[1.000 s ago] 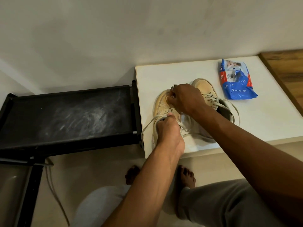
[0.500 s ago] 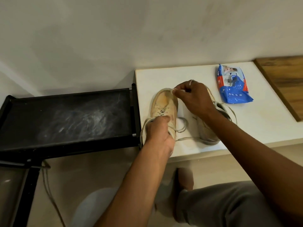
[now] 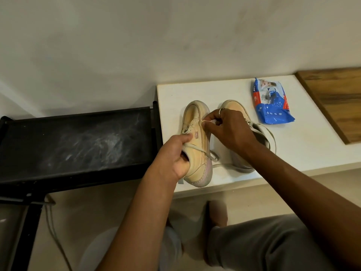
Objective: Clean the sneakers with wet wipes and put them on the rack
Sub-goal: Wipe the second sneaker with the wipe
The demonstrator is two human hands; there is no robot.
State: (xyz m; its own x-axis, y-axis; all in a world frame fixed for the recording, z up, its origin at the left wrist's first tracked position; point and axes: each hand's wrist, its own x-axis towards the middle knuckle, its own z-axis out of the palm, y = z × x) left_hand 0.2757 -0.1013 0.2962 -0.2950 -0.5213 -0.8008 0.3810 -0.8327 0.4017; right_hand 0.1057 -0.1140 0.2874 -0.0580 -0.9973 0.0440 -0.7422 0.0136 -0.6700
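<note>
The left hand [image 3: 172,155] grips the beige sneaker [image 3: 197,153] at its heel opening, fingers inside; the right hand [image 3: 228,130] pinches its lace [image 3: 207,121]. The sneaker tilts sideways on the white table [image 3: 302,149], toe toward the wall — heel at the near edge. Right of it sits the second sneaker [image 3: 240,106], then a blue wipes pack [image 3: 271,102], print unreadable. A black rack [image 3: 78,141] stands left.

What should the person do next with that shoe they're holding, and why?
Probably drop the pale strand, seemingly a lace, and reach the right hand to the wipes pack. The left hand holds the sneaker tilted, side up, ready for cleaning, yet neither hand clearly holds a wipe, and the pack lies untouched right of the other sneaker.
</note>
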